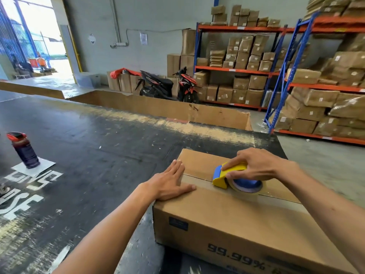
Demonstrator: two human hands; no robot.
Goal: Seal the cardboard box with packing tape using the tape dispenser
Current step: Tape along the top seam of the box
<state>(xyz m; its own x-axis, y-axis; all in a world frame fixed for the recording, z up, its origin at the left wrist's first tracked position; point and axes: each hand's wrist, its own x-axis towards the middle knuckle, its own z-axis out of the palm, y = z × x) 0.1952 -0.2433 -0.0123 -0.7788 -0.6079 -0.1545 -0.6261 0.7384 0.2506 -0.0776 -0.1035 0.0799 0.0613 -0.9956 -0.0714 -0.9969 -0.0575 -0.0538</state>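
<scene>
Two bare forearms reach in over a closed cardboard box (227, 220) that sits on a dark, scuffed table (88, 135), its printed side panel facing the camera. On the box's top, the left hand (169, 182) lies flat at the left end, fingers straight and together, palm pressing down across the centre seam, thumb stretched toward the dispenser. Just right of it on the same seam, the right hand (254, 165) grips a yellow-and-blue dispenser (227, 175), fingers curled over its yellow top and thumb against its side. The dispenser's roll (246, 186) rests on the box top, and a strip of tape (280, 198) lies along the seam from the roll toward the box's right end. The seam between the dispenser and the left hand looks bare, though glare makes this hard to judge.

Well left of the box, a dark bottle (23, 150) with a red cap stands upright on a pale sheet (33, 167) on the table, beside white painted lettering. Beyond the box, a low cardboard wall (158, 105) edges the table's far side. Farther behind the box, a red-and-black scooter (169, 86) is parked near blue-and-orange racks (280, 62) stacked with brown cartons. Far to the box's upper left, a doorway (39, 36) opens onto bright daylight.
</scene>
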